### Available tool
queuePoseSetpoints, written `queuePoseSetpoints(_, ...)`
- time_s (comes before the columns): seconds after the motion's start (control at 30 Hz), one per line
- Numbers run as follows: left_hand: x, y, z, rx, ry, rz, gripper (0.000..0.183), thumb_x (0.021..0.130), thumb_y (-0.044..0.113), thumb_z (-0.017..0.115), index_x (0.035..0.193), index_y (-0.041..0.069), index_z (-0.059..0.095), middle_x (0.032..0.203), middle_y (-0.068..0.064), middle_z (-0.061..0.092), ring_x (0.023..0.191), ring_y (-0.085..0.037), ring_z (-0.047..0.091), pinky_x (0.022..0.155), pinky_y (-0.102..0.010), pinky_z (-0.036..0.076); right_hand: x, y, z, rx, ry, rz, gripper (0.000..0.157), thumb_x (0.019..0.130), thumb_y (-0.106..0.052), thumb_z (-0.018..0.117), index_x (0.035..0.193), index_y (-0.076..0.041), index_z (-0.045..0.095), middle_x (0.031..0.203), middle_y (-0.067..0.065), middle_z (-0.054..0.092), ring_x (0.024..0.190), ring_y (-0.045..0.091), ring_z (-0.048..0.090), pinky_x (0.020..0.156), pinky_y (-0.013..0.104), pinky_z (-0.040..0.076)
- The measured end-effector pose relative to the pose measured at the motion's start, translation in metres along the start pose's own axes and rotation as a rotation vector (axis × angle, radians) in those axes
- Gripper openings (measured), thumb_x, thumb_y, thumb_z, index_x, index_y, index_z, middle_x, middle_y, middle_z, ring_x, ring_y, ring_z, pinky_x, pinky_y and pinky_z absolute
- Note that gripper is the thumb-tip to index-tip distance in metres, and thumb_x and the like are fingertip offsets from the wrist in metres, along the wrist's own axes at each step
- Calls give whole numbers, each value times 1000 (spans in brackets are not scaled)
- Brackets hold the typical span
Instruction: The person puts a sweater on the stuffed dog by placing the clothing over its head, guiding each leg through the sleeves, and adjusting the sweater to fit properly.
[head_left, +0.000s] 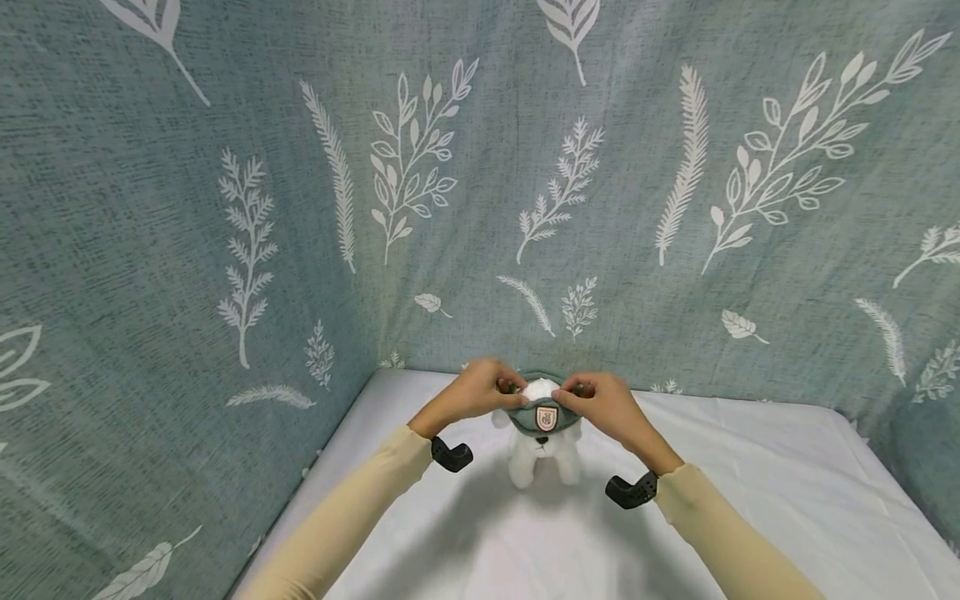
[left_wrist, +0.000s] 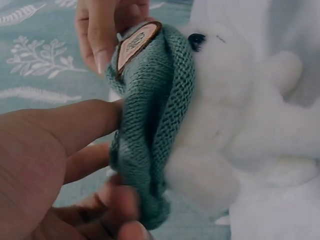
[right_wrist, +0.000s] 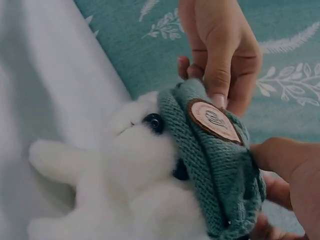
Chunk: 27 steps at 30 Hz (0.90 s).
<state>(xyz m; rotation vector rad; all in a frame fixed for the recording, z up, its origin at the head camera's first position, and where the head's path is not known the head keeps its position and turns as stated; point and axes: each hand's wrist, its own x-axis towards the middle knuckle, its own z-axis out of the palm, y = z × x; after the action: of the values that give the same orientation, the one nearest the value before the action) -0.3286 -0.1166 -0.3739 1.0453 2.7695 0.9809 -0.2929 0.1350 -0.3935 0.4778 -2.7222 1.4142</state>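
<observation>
A white plush dog [head_left: 543, 458] stands upright on the white-covered table, facing me. Round its head sits a green knitted hat [head_left: 528, 419] with a pale pink patch [head_left: 547, 418] at the front, and white fluff shows through the top. My left hand [head_left: 480, 390] grips the hat's edge on the left, thumb at the front and fingers behind. My right hand [head_left: 602, 404] pinches the opposite edge in the same way. In the right wrist view the folded brim [right_wrist: 187, 160] lies just over the dog's dark eyes [right_wrist: 154, 122].
A white cloth [head_left: 750, 467] covers the table. Green-grey curtains [head_left: 480, 317] with white leaf prints hang behind it and along the left. Black wrist devices [head_left: 452, 456] are strapped below both hands, beside cream sleeves [head_left: 360, 517].
</observation>
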Motion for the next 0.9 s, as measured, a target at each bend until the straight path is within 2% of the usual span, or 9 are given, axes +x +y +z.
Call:
queuePoseSetpoints(0.1,-2,0,-1,25,-34,-8,28,98,29,74,120,12,76,59,5,35,55,-10,30,60,-27,33,0,1,2,-60,17,-6,27,99,-42,70,107,-17,73,83,5,64,68,22,53,60,37,45)
queuePoseSetpoints(0.17,-5,1,0,39,-49,-33,32,100,32,70,127,15,73,60,3,34,59,-13,31,58,-28,33,-1,3,4,-118,35,-3,29,99,-45,67,109,-18,71,94,7,65,76,23,56,62,37,46)
queuePoseSetpoints(0.27,-8,1,2,16,-70,-92,39,102,37,66,135,16,69,59,1,41,63,-17,42,55,-29,39,-3,5,6,-149,25,41,35,101,-52,62,114,-20,68,108,11,66,87,25,61,67,39,49)
queuePoseSetpoints(0.33,-10,0,4,-34,-90,-132,43,103,37,64,140,15,65,59,-3,48,62,-19,53,55,-32,47,-5,6,7,-106,-10,97,40,101,-55,60,120,-21,64,113,12,66,90,25,63,69,40,51)
queuePoseSetpoints(0.43,-10,-2,7,-125,-105,-181,47,103,37,64,143,13,62,62,-9,58,58,-22,63,57,-35,53,-7,5,7,10,-65,176,46,101,-57,58,129,-21,58,106,12,67,82,28,66,64,40,55)
queuePoseSetpoints(0.5,-10,-3,9,-173,-98,-205,47,102,37,66,142,14,62,72,-13,63,65,-22,67,62,-35,56,-8,4,7,84,-85,209,49,101,-57,59,134,-20,56,103,14,66,79,30,67,60,40,57)
queuePoseSetpoints(0.73,-14,-7,14,-318,-77,-253,49,101,40,68,144,19,61,92,-21,60,75,-26,70,71,-37,61,-8,3,8,253,-140,299,68,97,-64,59,150,-23,46,131,24,58,76,38,72,56,48,60)
queuePoseSetpoints(0.9,-16,-9,16,-381,-95,-294,51,100,45,67,146,26,58,98,-19,66,75,-30,69,72,-42,61,-7,8,10,363,-174,304,70,100,-60,59,153,-19,40,133,27,56,77,38,72,61,48,61)
